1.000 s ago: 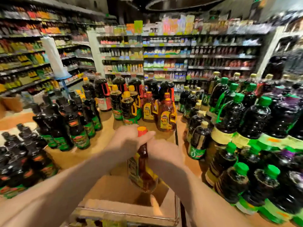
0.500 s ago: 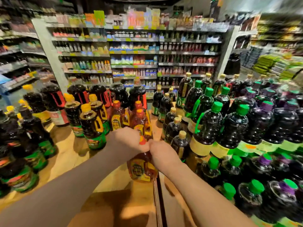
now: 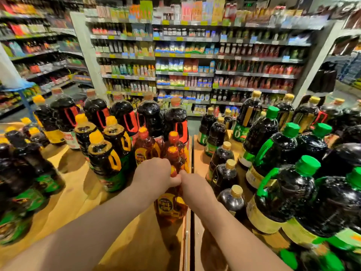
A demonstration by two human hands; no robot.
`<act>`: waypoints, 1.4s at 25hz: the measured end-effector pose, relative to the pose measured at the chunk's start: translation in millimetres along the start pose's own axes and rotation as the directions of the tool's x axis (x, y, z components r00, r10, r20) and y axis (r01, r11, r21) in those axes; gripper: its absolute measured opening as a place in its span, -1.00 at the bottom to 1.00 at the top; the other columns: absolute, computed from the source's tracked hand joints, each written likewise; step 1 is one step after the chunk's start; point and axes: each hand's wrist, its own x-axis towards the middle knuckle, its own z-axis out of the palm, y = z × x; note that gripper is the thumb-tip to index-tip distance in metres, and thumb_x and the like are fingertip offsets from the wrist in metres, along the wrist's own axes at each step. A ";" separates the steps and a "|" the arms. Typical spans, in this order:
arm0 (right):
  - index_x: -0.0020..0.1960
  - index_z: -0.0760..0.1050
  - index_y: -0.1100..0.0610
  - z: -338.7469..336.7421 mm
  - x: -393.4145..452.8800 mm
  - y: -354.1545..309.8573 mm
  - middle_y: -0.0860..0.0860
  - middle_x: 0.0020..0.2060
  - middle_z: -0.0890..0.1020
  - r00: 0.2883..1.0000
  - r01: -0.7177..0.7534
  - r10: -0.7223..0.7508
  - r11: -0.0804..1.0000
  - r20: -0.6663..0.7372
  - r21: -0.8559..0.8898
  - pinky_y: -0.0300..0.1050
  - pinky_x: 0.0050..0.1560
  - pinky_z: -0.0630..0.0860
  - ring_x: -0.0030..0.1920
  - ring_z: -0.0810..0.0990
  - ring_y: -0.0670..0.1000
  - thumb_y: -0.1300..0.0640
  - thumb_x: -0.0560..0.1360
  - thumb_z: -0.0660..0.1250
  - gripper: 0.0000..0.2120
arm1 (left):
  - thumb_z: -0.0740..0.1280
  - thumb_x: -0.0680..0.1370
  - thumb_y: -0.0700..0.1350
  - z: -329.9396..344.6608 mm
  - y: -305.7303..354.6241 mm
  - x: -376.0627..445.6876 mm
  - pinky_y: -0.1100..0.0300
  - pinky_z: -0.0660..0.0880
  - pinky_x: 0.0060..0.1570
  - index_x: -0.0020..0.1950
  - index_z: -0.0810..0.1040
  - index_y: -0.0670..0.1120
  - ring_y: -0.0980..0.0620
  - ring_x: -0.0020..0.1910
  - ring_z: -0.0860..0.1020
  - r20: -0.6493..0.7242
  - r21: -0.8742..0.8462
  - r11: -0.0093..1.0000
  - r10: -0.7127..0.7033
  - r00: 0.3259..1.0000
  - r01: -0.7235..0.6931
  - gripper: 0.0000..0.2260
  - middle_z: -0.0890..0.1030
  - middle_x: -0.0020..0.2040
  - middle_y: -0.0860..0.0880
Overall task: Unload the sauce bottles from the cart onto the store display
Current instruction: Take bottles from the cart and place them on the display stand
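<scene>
Behind everything we see the store shelving (image 3: 185, 55), several levels full of small packets and bottles; the price tags and labels there are too blurred for us to read.

In front of it lies the wooden display (image 3: 78, 192), in two platforms with a narrow gap between them. On the right platform stand big dark bottles with green caps (image 3: 289, 188) and yellow-green labels, and behind them dark bottles with gold caps (image 3: 224, 173). One green label at the back shows a large "0" (image 3: 240, 133) — the rest of the writing we cannot read. On the left platform stand dark bottles with red handles (image 3: 125, 118) at the back, and dark bottles with yellow caps and yellow handles (image 3: 103, 159) in front of them. Beside these, near the gap, is a small group of amber bottles with orange-red caps (image 3: 145, 147).

The sauce bottle (image 3: 170, 206) of the task is amber, with a yellow label that bears a dark round emblem; its characters are not legible to us. It is at the right edge of the left platform, just in front of the amber group — whether its base touches the wood we cannot tell.

Our left hand (image 3: 154, 175) and right hand (image 3: 195, 187) meet at its neck, the fingers of both curled closed around it.
</scene>
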 end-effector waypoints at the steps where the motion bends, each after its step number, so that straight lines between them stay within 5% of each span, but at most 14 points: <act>1: 0.18 0.37 0.11 0.6 2.0 0.5 0.04 -0.06 0.59 1.000 -0.007 0.007 1.000 0.005 0.012 -0.10 -0.09 0.54 -0.07 0.59 0.06 0.23 0.55 0.27 -0.77 | 0.19 0.53 0.33 2.4 0.5 2.7 0.27 0.26 -0.48 -0.37 0.35 -0.05 0.10 -0.47 0.39 -0.001 -0.007 1.000 -0.009 1.000 0.009 -0.50 0.41 -0.42 0.03; 9: 0.27 0.33 0.10 -6.1 -5.9 -6.7 0.04 -0.06 0.54 0.998 -0.057 0.059 0.998 0.039 -0.034 -0.09 -0.16 0.54 -0.11 0.58 0.08 0.19 0.55 0.26 -0.70 | 0.23 0.51 0.33 13.0 1.3 -13.4 0.28 0.31 -0.45 -0.13 0.41 -0.03 0.11 -0.35 0.43 0.019 -0.104 0.984 -0.142 0.990 0.144 -0.59 0.46 -0.24 0.06; 11: 0.16 0.36 0.08 -13.0 -18.3 -9.0 0.02 -0.12 0.48 0.997 -0.079 0.079 0.996 0.011 -0.033 -0.11 -0.24 0.50 -0.18 0.53 0.05 0.17 0.55 0.26 -0.80 | 0.32 0.46 0.34 14.8 -4.9 -22.4 0.21 0.55 -0.20 0.16 0.44 -0.01 0.10 -0.11 0.54 0.034 -0.309 0.938 -0.152 0.988 0.155 -0.51 0.53 0.04 0.06; 14: 0.00 0.34 0.02 -31.1 -45.1 -10.4 -0.03 -0.15 0.46 0.987 -0.126 0.120 0.991 -0.103 -0.055 -0.12 -0.28 0.48 -0.20 0.45 0.02 0.08 0.52 0.29 -0.87 | 0.41 0.41 0.30 5.5 -18.0 -53.8 0.15 0.55 0.10 0.48 0.19 0.04 0.13 0.08 0.54 0.029 -0.569 0.809 -0.162 0.986 0.149 -0.24 0.38 0.37 0.04; 19: 0.13 0.44 -0.10 -54.9 -98.2 -41.5 -0.15 -0.09 0.51 0.968 0.108 -0.096 0.993 -0.232 0.038 -0.19 -0.22 0.52 -0.13 0.51 -0.08 -0.19 0.52 0.24 -0.74 | 0.35 0.48 0.28 -23.5 -33.3 -133.6 0.30 0.49 -0.09 0.29 0.42 0.14 0.25 -0.12 0.53 0.026 -0.388 0.917 -0.086 0.996 0.090 -0.55 0.52 0.18 0.22; 24: 0.13 0.46 -0.15 -41.0 -147.7 -117.3 -0.20 -0.05 0.54 0.922 0.366 -0.357 0.930 -0.151 0.030 -0.12 -0.15 0.56 -0.05 0.53 -0.10 -0.30 0.47 0.25 -0.66 | 0.35 0.48 0.23 -57.9 -62.1 -241.8 0.16 0.53 -0.10 0.12 0.50 0.13 0.15 -0.07 0.57 0.164 -0.316 0.887 -0.299 0.940 0.338 -0.71 0.56 -0.05 0.17; 28: 0.14 0.44 -0.12 -3.3 -206.0 -191.3 -0.15 0.01 0.54 0.788 0.613 -0.613 0.790 -0.062 -0.010 -0.08 -0.05 0.53 0.08 0.55 -0.02 -0.30 0.48 0.19 -0.65 | 0.33 0.48 0.20 -81.2 -81.7 -366.2 0.15 0.43 -0.09 0.08 0.51 0.09 0.05 0.02 0.55 0.186 -0.210 0.802 -0.529 0.828 0.559 -0.73 0.48 -0.15 0.13; 31: -0.02 0.54 -0.02 32.2 -280.7 -265.0 -0.08 -0.14 0.62 0.595 0.803 -0.804 0.594 0.001 -0.046 -0.02 -0.18 0.58 -0.07 0.64 0.05 -0.30 0.40 0.19 -0.60 | 0.31 0.48 0.25 -90.1 -86.6 -497.0 0.10 0.52 -0.03 0.07 0.52 0.09 0.01 0.05 0.59 0.168 -0.137 0.648 -0.730 0.663 0.749 -0.70 0.63 -0.03 0.08; 35: 0.17 0.46 -0.08 57.8 -413.6 -346.3 -0.10 0.02 0.60 0.235 0.957 -0.959 0.257 0.158 0.136 -0.08 0.05 0.51 0.13 0.57 0.02 -0.28 0.46 0.26 -0.61 | 0.32 0.49 0.24 -111.3 -60.9 -668.1 0.11 0.54 -0.02 0.07 0.55 0.08 0.01 0.07 0.61 0.141 -0.087 0.401 -0.901 0.409 0.912 -0.71 0.66 0.02 0.08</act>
